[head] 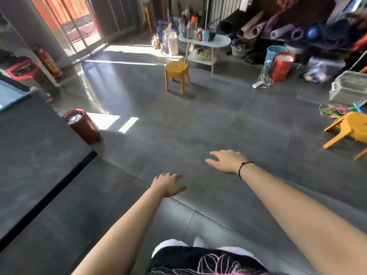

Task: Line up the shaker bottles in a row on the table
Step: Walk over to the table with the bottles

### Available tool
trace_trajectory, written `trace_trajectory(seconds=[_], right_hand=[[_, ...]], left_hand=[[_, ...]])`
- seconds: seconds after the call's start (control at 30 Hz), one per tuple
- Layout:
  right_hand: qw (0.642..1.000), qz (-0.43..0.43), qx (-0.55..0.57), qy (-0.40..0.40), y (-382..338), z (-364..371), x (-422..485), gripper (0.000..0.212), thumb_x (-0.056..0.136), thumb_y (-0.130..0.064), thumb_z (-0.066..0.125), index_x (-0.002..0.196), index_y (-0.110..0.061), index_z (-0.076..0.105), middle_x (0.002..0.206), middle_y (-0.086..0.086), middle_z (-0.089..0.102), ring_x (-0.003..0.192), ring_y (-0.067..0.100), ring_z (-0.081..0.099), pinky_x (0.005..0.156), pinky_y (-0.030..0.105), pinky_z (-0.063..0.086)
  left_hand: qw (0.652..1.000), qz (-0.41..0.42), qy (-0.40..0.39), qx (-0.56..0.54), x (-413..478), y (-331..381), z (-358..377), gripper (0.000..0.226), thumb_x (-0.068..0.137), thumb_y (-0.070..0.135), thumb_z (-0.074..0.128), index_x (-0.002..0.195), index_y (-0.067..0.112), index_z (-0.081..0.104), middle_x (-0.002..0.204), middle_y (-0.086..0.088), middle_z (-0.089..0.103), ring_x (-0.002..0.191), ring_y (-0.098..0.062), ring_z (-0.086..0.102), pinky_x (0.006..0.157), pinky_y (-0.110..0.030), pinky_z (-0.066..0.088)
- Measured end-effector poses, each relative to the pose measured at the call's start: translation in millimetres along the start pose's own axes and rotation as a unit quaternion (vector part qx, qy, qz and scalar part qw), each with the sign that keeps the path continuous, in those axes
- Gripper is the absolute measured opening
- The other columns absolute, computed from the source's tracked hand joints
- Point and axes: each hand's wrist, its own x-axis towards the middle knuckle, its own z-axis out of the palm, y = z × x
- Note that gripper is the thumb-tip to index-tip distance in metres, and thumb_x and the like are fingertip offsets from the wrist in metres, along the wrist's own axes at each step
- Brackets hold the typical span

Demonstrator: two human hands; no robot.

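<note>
Several shaker bottles (190,26) stand bunched together on a small white oval table (222,41) at the far side of the room; a teal one (205,35) is nearest the table's middle. They are blurred and far from me. My left hand (168,184) and my right hand (226,161) are stretched out in front of me over the grey floor. Both hands have their fingers spread and hold nothing. A thin dark band circles my right wrist.
A yellow stool (176,73) stands just before the white table. Another yellow stool (349,132) is at the right edge. A red bin (83,126) sits beside a dark counter (29,155) on the left. Rolled mats (282,30), baskets and bags crowd the back right.
</note>
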Motion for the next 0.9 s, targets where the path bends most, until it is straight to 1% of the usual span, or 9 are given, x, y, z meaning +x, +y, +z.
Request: trace_trajectory(seconds=[0.07,0.13,0.3,0.4,0.57,0.67,0.77,0.9], right_hand=[[1.000,-0.008,-0.013,0.003,8.0,-22.0,33.9,0.065,0.093,-0.065,0.023,0.146,-0.029,0.032,0.155,-0.001,0.031,0.144,0.024,0.021,0.117,0.047,0.016],[1.000,-0.009,-0.015,-0.002,17.7,-41.9,67.1,0.067,0.092,-0.066,0.021,0.147,-0.029,0.030,0.156,-0.002,0.029,0.146,0.023,0.018,0.118,0.049,0.012],[1.000,-0.005,-0.015,0.017,45.9,-90.6,168.3,0.069,0.089,-0.070,0.021,0.144,-0.031,0.036,0.152,-0.003,0.038,0.142,0.024,0.028,0.115,0.049,0.019],[0.999,0.003,-0.020,0.037,64.7,-126.8,236.5,0.068,0.089,-0.069,0.025,0.144,-0.031,0.036,0.152,-0.004,0.038,0.142,0.024,0.029,0.116,0.048,0.019],[0.999,0.031,-0.010,0.039,96.9,-205.7,342.9,0.069,0.087,-0.070,0.029,0.144,-0.031,0.035,0.152,-0.004,0.038,0.140,0.022,0.031,0.114,0.046,0.024],[0.997,0.049,-0.012,0.052,112.1,-252.0,399.5,0.068,0.087,-0.069,0.030,0.144,-0.032,0.035,0.152,-0.005,0.038,0.140,0.022,0.031,0.113,0.044,0.025],[0.997,0.057,-0.009,0.057,122.2,-284.4,449.7,0.067,0.087,-0.069,0.030,0.143,-0.033,0.037,0.151,-0.005,0.039,0.140,0.022,0.032,0.112,0.043,0.026],[0.997,0.062,0.000,0.037,132.6,-315.9,524.1,0.065,0.088,-0.068,0.031,0.142,-0.034,0.037,0.150,-0.005,0.040,0.139,0.021,0.033,0.111,0.041,0.028]], left_hand=[[1.000,-0.006,0.015,-0.007,28.9,7.9,-23.0,0.069,0.106,0.057,0.048,0.168,0.037,0.025,0.181,-0.004,0.015,0.168,-0.029,0.007,0.136,-0.053,0.009],[1.000,-0.012,0.011,-0.010,59.4,13.1,-48.6,0.072,0.106,0.060,0.046,0.169,0.037,0.021,0.182,-0.003,0.008,0.169,-0.029,0.000,0.136,-0.056,0.003],[1.000,-0.004,0.009,0.005,162.4,27.9,-124.6,0.075,0.105,0.064,0.043,0.170,0.036,0.018,0.182,-0.003,0.008,0.169,-0.028,-0.001,0.136,-0.057,0.003],[1.000,0.006,0.018,0.014,233.3,38.4,-181.7,0.075,0.105,0.065,0.044,0.170,0.037,0.018,0.182,-0.003,0.006,0.169,-0.028,-0.002,0.137,-0.057,0.002],[0.999,0.030,0.022,0.019,335.6,56.8,-291.0,0.075,0.105,0.064,0.044,0.170,0.035,0.019,0.182,-0.004,0.008,0.169,-0.030,0.002,0.137,-0.057,0.007],[0.998,0.050,0.031,0.023,386.3,68.6,-351.8,0.073,0.106,0.062,0.044,0.169,0.035,0.020,0.181,-0.004,0.013,0.168,-0.032,0.009,0.136,-0.056,0.011],[0.997,0.058,0.035,0.024,426.6,76.2,-394.2,0.071,0.106,0.061,0.044,0.169,0.034,0.023,0.179,-0.004,0.021,0.166,-0.033,0.018,0.135,-0.055,0.015],[0.998,0.055,0.012,0.018,484.0,78.4,-437.8,0.071,0.106,0.062,0.044,0.169,0.036,0.023,0.180,-0.002,0.020,0.165,-0.032,0.018,0.135,-0.055,0.015]])
